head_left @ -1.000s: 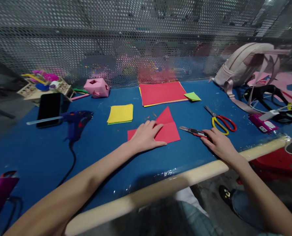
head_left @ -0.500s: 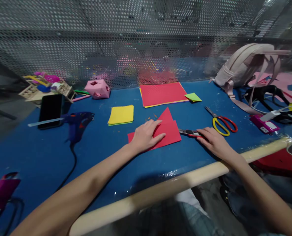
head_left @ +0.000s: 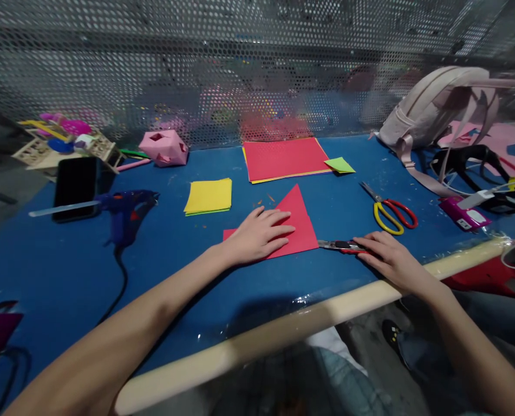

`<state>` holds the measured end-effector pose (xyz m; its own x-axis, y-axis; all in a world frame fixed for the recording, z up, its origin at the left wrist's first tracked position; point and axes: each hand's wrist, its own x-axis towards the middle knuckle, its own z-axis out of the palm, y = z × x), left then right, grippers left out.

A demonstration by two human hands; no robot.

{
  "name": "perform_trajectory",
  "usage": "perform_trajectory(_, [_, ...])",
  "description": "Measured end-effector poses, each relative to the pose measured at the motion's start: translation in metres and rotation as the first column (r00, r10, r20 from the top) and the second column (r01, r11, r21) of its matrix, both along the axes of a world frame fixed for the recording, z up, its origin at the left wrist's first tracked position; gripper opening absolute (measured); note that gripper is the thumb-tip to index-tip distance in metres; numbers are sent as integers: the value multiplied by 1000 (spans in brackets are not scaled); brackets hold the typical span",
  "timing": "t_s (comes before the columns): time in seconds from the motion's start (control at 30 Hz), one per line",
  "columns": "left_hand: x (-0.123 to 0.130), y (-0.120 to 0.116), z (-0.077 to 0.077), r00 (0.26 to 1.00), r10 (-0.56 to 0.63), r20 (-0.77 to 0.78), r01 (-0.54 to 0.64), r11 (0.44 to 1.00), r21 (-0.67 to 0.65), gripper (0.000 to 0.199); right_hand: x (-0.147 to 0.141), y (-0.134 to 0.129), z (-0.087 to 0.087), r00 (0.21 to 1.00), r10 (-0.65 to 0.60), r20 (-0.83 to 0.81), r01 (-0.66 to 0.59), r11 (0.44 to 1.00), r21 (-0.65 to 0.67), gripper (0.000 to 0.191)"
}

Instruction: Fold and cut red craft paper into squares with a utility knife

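My left hand (head_left: 263,234) lies spread over a red sheet of paper (head_left: 303,231) and presses it to the table. The sheet's visible right part forms a point at the top, with a slanting right edge; my hand covers much of its left part. To the right, my right hand (head_left: 387,254) has its fingers closed on the red and black handle of a utility knife (head_left: 346,247). The knife lies low on the table, its blade end at the lower right corner of the red paper. Scissors (head_left: 389,209) with yellow and red handles lie just beyond my right hand.
Yellow paper squares (head_left: 208,195) and a stack of red sheets (head_left: 285,159) lie farther back, with a green folded paper (head_left: 340,165). At left are a blue glue gun (head_left: 125,215), a phone (head_left: 76,188) and a pink paper shape (head_left: 165,148). A backpack (head_left: 434,104) stands at right.
The red paper's upright right-hand flap no longer shows; that side now slants straight down from the point. My left hand's fingers are spread flatter. The view has shifted slightly.
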<state>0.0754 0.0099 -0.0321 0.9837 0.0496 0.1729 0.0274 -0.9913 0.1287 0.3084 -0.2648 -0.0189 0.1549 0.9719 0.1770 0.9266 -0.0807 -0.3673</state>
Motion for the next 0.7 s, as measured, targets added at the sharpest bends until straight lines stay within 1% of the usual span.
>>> perform_trajectory(0.1, [-2, 4, -2, 996, -32, -79, 30, 999, -29, 43, -2, -1, -1, 1000, -5, -22, 4, 1000, -8, 38])
perform_trajectory(0.23, [-3, 5, -11, 991, -17, -129, 15, 1000, -14, 46, -2, -1, -4, 999, -13, -32, 13, 1000, 0, 38])
perform_trajectory(0.43, [-2, 4, -14, 994, -22, -106, 22, 1000, -5, 49, -2, -3, -4, 999, -12, -52, 12, 1000, -5, 37])
perform_trajectory(0.7, [-2, 6, -19, 997, -31, -69, 32, 999, 4, 47, -4, -3, -2, 997, -16, -80, 14, 1000, -20, 37])
